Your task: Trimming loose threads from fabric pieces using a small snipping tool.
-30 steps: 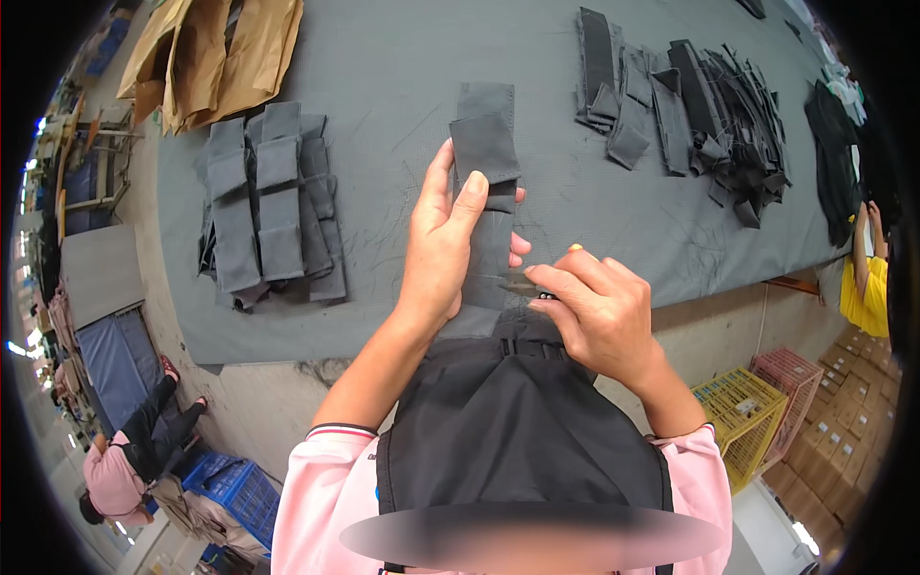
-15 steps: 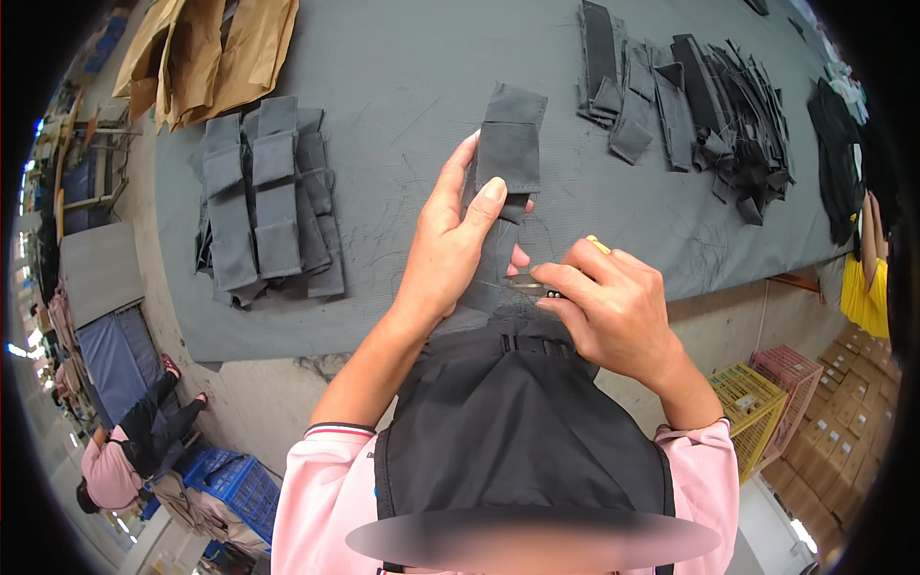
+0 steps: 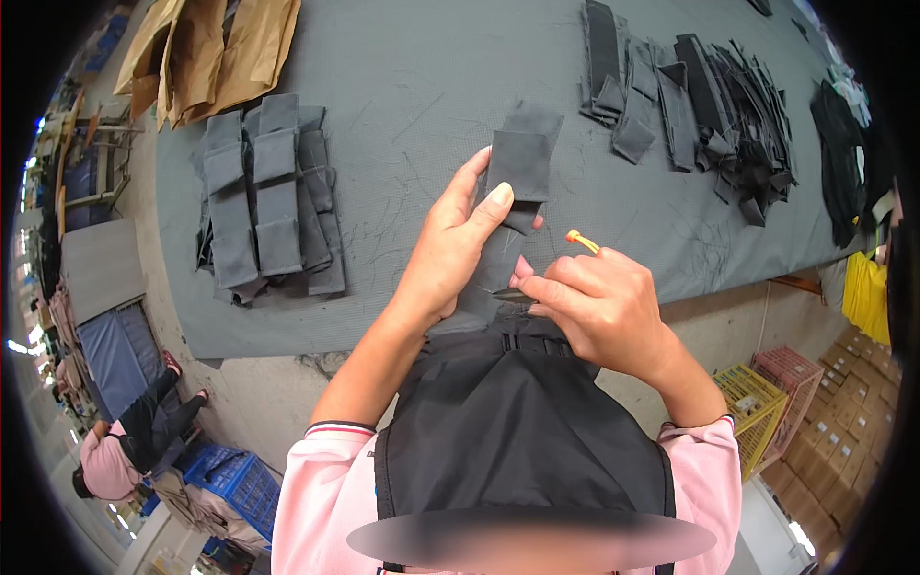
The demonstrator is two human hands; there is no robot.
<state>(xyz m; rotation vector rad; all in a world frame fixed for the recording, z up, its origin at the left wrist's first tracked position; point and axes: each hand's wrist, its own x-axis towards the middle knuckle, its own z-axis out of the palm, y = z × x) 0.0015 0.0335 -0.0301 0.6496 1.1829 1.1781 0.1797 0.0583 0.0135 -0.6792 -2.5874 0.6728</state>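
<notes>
My left hand (image 3: 458,230) is closed on a dark grey sewn fabric strip (image 3: 521,165), thumb on top and fingers behind it. A folded flap lies across the strip's upper part, and its lower end hangs toward my black apron (image 3: 522,412). Close by on the right, my right hand (image 3: 606,309) is closed around small thread snips. Their metal blades are mostly hidden at the strip's lower end, while a yellow-orange cord loop (image 3: 583,241) sticks out above the knuckles. The fingertips of both hands are close together there.
A stack of similar grey strips (image 3: 278,201) lies left on the grey-covered table (image 3: 402,57); more loose strips (image 3: 738,125) lie far right. Brown paper (image 3: 206,57) sits at the far left. Thread scraps litter the cloth. Crates (image 3: 743,402) stand below right. Another person (image 3: 125,450) is at lower left.
The fabric strip and my left hand have shifted slightly right and nearer. My right hand has turned; the snips' blades show less and the cord loop now stands out.
</notes>
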